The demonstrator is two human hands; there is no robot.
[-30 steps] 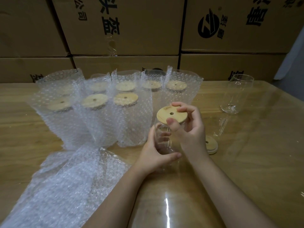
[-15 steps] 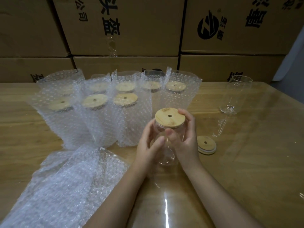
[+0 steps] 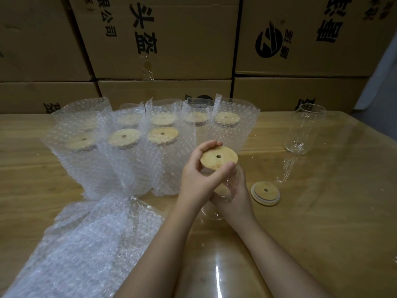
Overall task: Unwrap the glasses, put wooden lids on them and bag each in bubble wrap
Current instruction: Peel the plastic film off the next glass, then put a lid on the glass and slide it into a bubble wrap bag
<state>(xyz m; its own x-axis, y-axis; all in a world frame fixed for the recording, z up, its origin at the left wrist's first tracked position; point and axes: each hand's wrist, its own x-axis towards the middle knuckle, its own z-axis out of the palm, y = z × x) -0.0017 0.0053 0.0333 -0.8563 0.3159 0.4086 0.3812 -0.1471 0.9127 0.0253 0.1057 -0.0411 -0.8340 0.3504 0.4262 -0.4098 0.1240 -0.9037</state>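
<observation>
A clear glass stands on the table in front of me with a round wooden lid on its mouth. My left hand grips the lid's rim, fingers over the far edge and thumb on the near edge. My right hand is wrapped around the glass body from the right, below the lid. A second wooden lid lies flat on the table just right of my right hand. An uncovered empty glass stands at the back right.
Several lidded glasses in bubble-wrap bags stand in two rows at the back left. A pile of flat bubble-wrap bags lies at the front left. Stacked cardboard boxes wall off the far side of the wooden table.
My right hand set the lid on the glass and dropped to the glass body. My left hand rose from the glass and took hold of the lid's rim.
</observation>
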